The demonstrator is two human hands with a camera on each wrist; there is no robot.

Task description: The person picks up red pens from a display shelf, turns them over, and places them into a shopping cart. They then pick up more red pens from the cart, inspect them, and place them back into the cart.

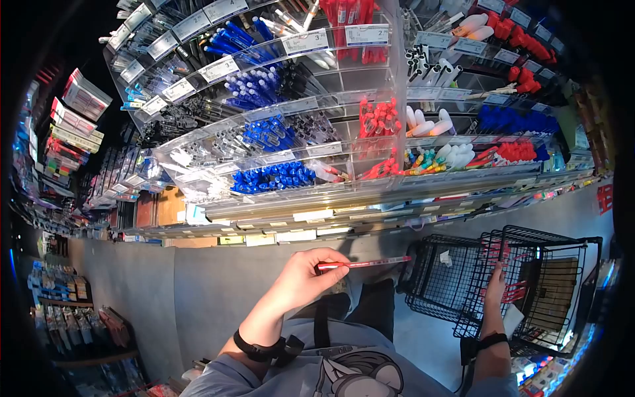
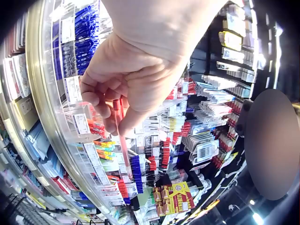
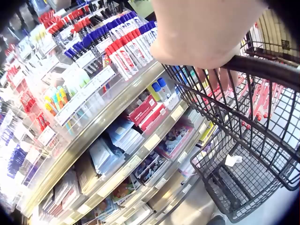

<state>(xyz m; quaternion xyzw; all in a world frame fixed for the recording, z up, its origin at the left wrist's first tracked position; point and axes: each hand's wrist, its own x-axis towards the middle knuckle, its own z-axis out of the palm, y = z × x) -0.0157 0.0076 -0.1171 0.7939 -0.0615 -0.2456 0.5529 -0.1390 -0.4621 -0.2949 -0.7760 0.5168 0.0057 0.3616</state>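
A red pen (image 1: 370, 263) is pinched between the thumb and fingers of the left hand (image 1: 305, 278), held out level in front of the body. In the left wrist view the left hand (image 2: 136, 75) grips the same pen (image 2: 123, 140), which points down the picture. The right hand (image 1: 494, 291) is at the black wire cart (image 1: 436, 278). In the right wrist view the right hand (image 3: 201, 42) has its fingers curled over the top rail of the cart (image 3: 267, 70). Red pens (image 3: 265, 101) lie in the cart's upper basket.
A tiered clear rack (image 1: 304, 159) of blue, black and red pens stands in front, with markers at its right. Lower shelves (image 3: 140, 159) hold notebooks and boxed goods. A white scrap (image 1: 446, 258) lies in the cart. Grey floor (image 1: 211, 278) extends left of the person.
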